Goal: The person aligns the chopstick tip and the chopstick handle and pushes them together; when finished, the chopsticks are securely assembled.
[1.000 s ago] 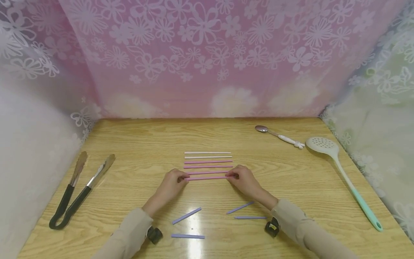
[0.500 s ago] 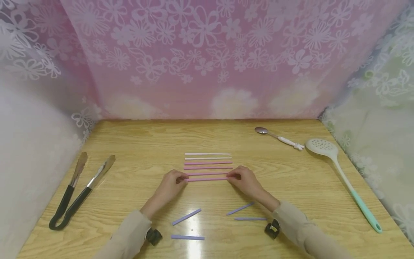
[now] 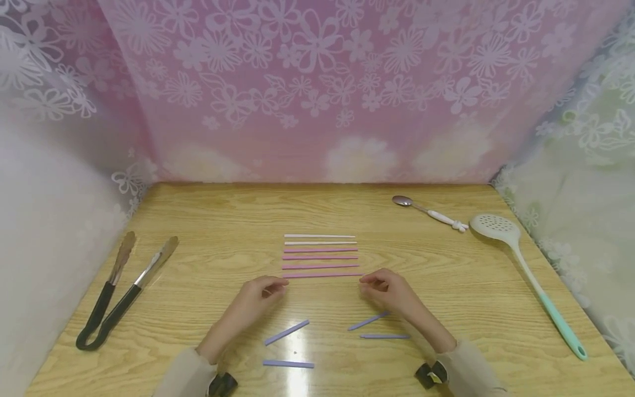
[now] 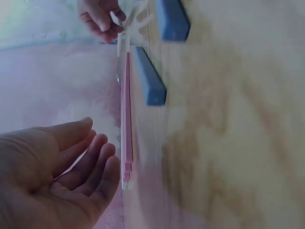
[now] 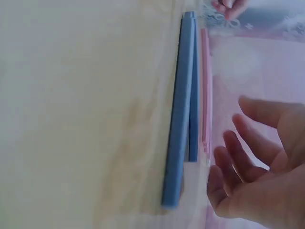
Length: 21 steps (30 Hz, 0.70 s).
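Note:
Pink chopsticks and white chopsticks lie in parallel rows across the middle of the table. My left hand hovers by the left end of the nearest pink one, fingers loosely bent and holding nothing. Close to that chopstick's right end is my right hand, also holding nothing. In the wrist views, the left hand and the right hand both have thumb and fingers spread apart. Shorter purple sticks lie nearer me, two on the left and two purple sticks on the right.
Black-handled metal tongs lie spread at the left. At the right lies a slotted skimmer with a mint handle, and a spoon with a white handle is near it. Flowered cloth hangs behind the wooden table.
Both hands have let go of the nearest pink chopstick's ends and drawn back toward me, with the right hand also shifting right. The chopsticks have stayed in their rows.

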Each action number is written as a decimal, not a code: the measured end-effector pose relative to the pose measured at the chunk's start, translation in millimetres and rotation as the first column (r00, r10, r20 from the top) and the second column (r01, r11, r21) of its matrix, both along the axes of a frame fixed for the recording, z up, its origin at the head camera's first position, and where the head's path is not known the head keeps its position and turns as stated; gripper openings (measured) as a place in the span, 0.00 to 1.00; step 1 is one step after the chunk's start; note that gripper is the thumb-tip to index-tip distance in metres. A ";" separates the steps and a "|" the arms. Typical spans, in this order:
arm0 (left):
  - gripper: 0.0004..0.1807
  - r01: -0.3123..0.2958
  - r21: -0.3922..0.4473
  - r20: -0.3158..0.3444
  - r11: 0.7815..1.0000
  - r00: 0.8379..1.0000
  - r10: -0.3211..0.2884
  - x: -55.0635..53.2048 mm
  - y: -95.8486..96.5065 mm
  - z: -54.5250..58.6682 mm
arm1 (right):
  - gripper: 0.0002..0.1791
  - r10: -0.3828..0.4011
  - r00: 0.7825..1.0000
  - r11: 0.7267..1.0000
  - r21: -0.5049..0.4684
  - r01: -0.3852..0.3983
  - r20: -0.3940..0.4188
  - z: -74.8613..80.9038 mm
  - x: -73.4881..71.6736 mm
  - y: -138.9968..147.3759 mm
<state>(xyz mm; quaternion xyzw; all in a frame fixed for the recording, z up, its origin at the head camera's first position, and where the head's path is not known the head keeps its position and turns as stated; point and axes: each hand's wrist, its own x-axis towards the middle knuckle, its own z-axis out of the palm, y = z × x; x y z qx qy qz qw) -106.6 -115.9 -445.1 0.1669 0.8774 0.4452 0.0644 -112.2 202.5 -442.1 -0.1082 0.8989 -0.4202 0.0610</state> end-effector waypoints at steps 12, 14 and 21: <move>0.17 0.139 0.076 0.118 0.987 0.982 -0.147 31.1 -4.1 -8.5 | 0.17 0.146 0.989 0.989 0.025 -0.146 0.017 -1.1 27.0 19.4; 0.18 0.154 0.083 0.123 0.985 0.979 -0.163 32.8 -4.0 -11.2 | 0.17 0.185 0.983 0.982 0.027 -0.185 -0.008 -1.3 28.2 20.5; 0.20 0.214 0.063 0.125 0.975 0.967 -0.221 36.0 -3.6 -14.5 | 0.17 0.269 0.963 0.962 0.044 -0.269 0.002 -3.0 30.0 21.8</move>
